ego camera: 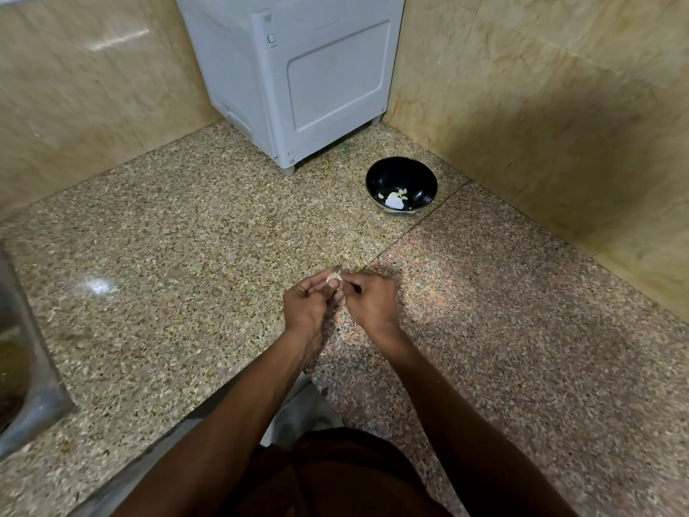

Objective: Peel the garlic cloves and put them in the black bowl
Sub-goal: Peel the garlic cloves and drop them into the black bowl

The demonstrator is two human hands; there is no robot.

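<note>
A garlic clove point(333, 278) with pale papery skin sits between my two hands above the speckled granite counter point(167, 263). My left hand point(306, 304) pinches the clove with curled fingers. My right hand point(370, 300) meets it from the right, its fingertips pinching the clove's skin. The black bowl point(401, 186) stands farther back and to the right, near the corner, with a few pale garlic pieces point(394, 197) at its bottom.
A white appliance point(298, 76) stands on short feet in the back corner, just left of the bowl. Beige stone walls point(540, 106) close in the counter on the left and right. A steel sink edge point(26, 386) lies at the far left.
</note>
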